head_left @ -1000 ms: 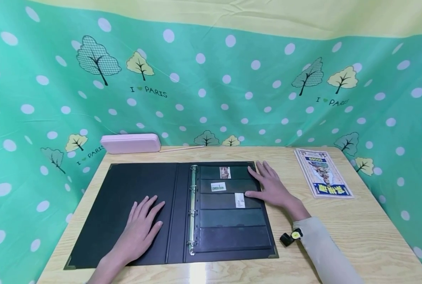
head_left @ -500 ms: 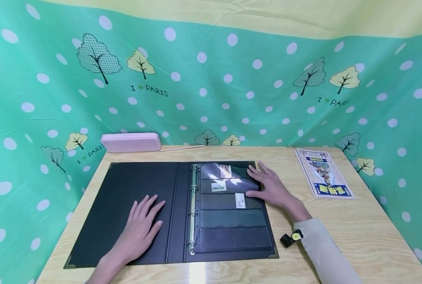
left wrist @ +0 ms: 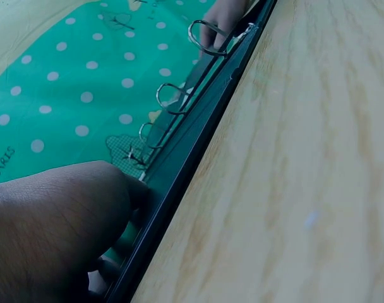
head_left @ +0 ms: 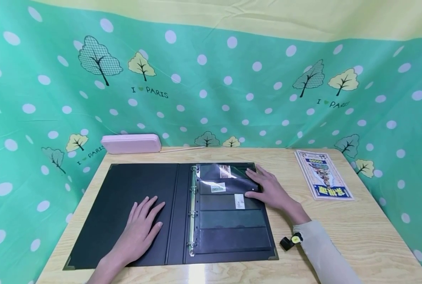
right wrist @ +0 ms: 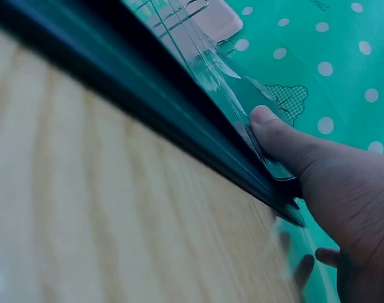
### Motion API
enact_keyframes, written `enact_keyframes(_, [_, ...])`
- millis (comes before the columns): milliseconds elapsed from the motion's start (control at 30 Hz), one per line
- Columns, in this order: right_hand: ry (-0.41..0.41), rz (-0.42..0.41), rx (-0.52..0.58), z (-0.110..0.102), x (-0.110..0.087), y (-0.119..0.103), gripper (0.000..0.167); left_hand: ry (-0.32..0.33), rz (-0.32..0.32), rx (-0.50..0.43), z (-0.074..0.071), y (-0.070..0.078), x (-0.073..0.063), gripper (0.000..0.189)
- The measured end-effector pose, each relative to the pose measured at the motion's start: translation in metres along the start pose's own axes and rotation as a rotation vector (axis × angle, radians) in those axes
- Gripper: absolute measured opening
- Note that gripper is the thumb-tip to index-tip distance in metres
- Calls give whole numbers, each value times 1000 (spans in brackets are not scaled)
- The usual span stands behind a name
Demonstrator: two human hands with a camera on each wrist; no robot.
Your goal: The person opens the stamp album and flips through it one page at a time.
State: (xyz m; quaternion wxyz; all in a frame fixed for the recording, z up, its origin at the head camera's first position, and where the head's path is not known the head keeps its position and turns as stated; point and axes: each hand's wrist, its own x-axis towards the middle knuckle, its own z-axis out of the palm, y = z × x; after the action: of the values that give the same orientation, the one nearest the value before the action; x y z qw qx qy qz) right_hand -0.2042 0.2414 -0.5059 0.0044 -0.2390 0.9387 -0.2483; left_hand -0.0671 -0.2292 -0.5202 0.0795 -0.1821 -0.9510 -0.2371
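Note:
A black ring binder (head_left: 140, 177) lies spread out on the table, with a clear-pocket stamp page (head_left: 228, 240) on its metal rings (head_left: 192, 213). Three stamps, an upper stamp (head_left: 225, 171), a green-and-white stamp (head_left: 218, 187) and a pale stamp (head_left: 239, 201), sit in separate rows. My left hand (head_left: 138, 230) rests on the bare left cover, fingers extended. At the page's upper right edge, my right hand (head_left: 269, 187) touches it with thumb and index finger spread apart. The right wrist view shows the thumb (right wrist: 280, 136) against the clear sheet, which bulges up from the cover.
Behind the binder are a pink pencil case (head_left: 131, 144) and a thin pencil-like stick (head_left: 182, 149). Printed booklets (head_left: 324, 175) lie stacked at the right. A polka-dot curtain (head_left: 225, 86) closes off the back and sides of the wooden table (head_left: 356, 236).
The page's upper part has gone from flat to bulged, with bright reflections across the top rows. My right fingertips have shifted slightly left, while my left hand stays in place.

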Motion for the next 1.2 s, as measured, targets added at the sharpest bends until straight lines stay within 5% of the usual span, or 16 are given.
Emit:
enact_keyframes(333, [92, 32, 106, 1, -1, -6, 83, 14, 7, 10, 1, -1, -1, 52])
enact_keyframes(600, [85, 142, 419, -6, 1, -16, 101, 6, 0, 12, 0, 1, 0, 53])
enact_keyframes(833, [41, 107, 602, -21, 1, -19, 111, 1, -5, 20, -3, 3, 2, 53])
enact_keyframes(1200, [-146, 75, 576, -50, -9, -26, 121, 10, 7, 16, -2, 1, 1, 53])
